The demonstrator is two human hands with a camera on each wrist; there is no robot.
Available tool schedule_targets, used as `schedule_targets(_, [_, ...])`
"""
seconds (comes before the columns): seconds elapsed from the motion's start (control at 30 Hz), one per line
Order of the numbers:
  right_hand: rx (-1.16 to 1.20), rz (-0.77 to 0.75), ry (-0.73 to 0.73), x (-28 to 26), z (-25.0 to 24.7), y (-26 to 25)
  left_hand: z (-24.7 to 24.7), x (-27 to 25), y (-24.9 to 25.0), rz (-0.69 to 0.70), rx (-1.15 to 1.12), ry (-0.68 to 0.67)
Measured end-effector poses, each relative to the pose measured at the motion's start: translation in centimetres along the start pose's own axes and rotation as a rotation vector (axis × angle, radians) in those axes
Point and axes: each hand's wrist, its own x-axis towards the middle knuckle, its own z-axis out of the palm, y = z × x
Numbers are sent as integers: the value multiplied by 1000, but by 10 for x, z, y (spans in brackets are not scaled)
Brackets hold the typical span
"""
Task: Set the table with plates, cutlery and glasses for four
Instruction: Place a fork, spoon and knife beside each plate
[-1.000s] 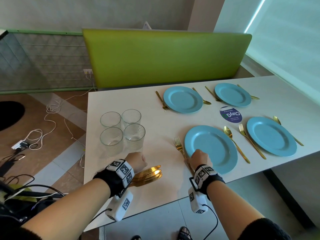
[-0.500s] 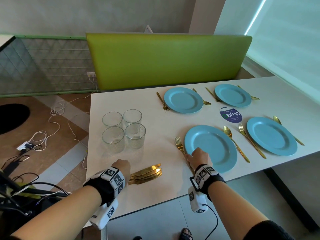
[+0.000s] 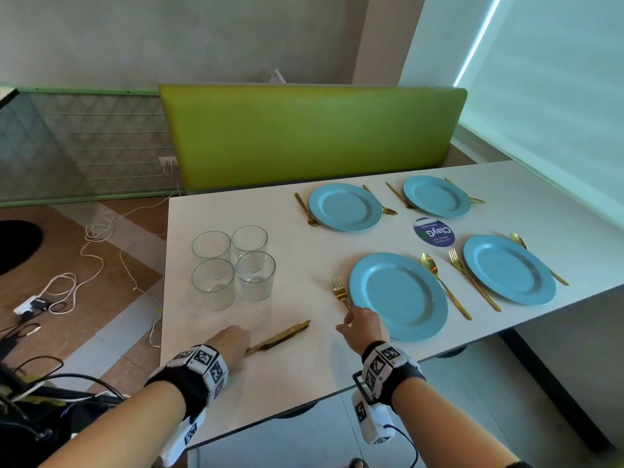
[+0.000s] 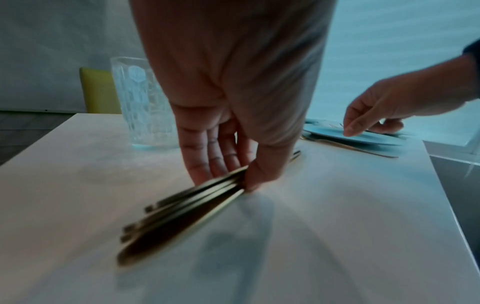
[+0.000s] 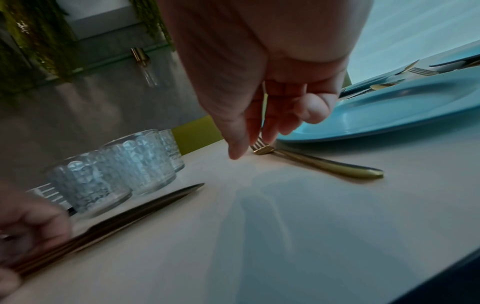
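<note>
Knife step in hand: left hand (image 4: 228,115) pinching the knives (image 3: 282,336); right hand (image 3: 363,324) loose, empty. Next: one knife to each plate (image 3: 398,295).

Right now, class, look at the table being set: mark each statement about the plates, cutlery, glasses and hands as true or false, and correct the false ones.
1. Four blue plates lie on the table. True.
2. The glasses stand one beside each plate. False: all four are grouped together at the table's left end.
3. The left hand grips a bundle of gold knives. True.
4. The right hand holds a spoon. False: it holds nothing; its fingers are by the fork left of the nearest plate.
5. Every plate already has a knife. False: only forks and spoons lie beside them.
</note>
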Motion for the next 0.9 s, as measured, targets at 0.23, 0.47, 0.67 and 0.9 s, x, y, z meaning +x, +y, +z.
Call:
schedule_targets(0.23, [9, -101, -60, -15, 14, -14, 10, 13, 15, -1, 17, 130])
schedule_targets(0.47, [200, -74, -323, -17, 34, -29, -3, 23, 33, -30, -318, 103])
schedule_targets(0.67, [487, 59, -452, -14, 34, -39, -2, 30, 45, -22, -828, 3])
schedule_targets(0.9, [695, 171, -393, -5, 28, -37, -11, 31, 59, -8, -1214, -107])
